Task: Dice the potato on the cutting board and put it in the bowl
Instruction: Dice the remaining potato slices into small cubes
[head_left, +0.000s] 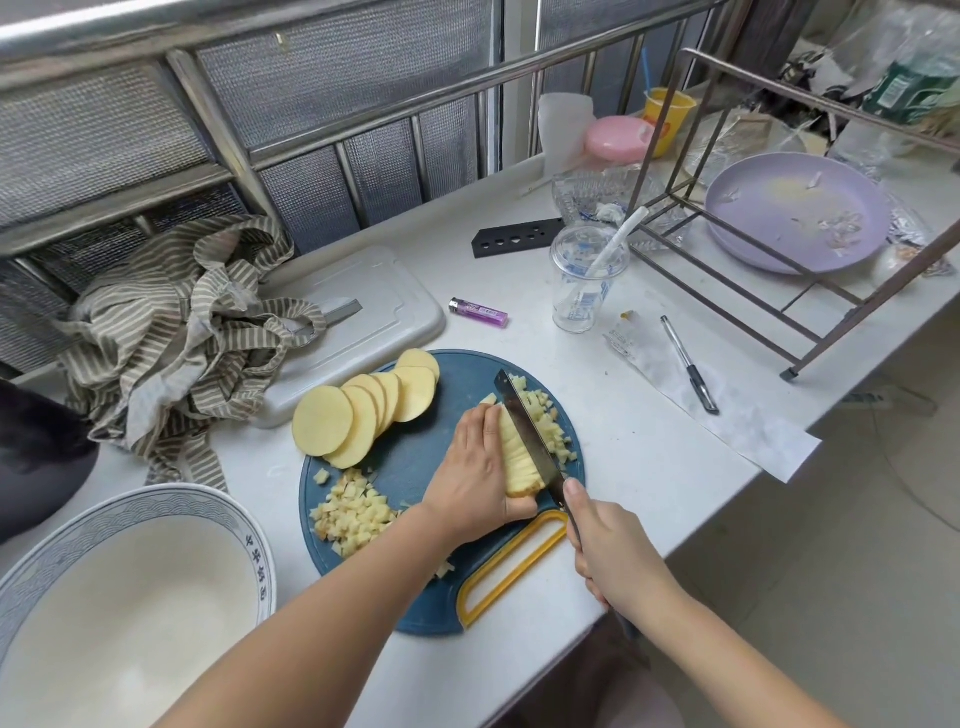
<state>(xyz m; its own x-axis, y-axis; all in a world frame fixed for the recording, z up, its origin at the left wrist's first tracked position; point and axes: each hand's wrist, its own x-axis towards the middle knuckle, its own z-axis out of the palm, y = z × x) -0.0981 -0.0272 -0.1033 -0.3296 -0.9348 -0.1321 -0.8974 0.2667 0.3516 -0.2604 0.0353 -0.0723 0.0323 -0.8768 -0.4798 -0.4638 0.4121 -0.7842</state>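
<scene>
A round blue cutting board (415, 457) with a yellow handle lies on the white counter. My left hand (475, 475) grips a stack of potato strips (517, 457) on it. My right hand (610, 551) holds a knife (527, 431) whose blade stands against the right side of that stack. Diced potato (550, 421) lies right of the blade, and another diced pile (353, 512) sits at the board's left front. A fan of round potato slices (363, 408) rests on the board's back left. The white bowl (67, 540) with a blue rim stands at the front left.
A striped cloth (171, 332) and a grey plastic lid (363, 312) lie behind the board. A purple lighter (478, 312), a clear cup (584, 280), a pen (688, 364) and a metal rack (810, 291) over a purple plate (795, 213) are to the right. The counter's edge runs close on the right.
</scene>
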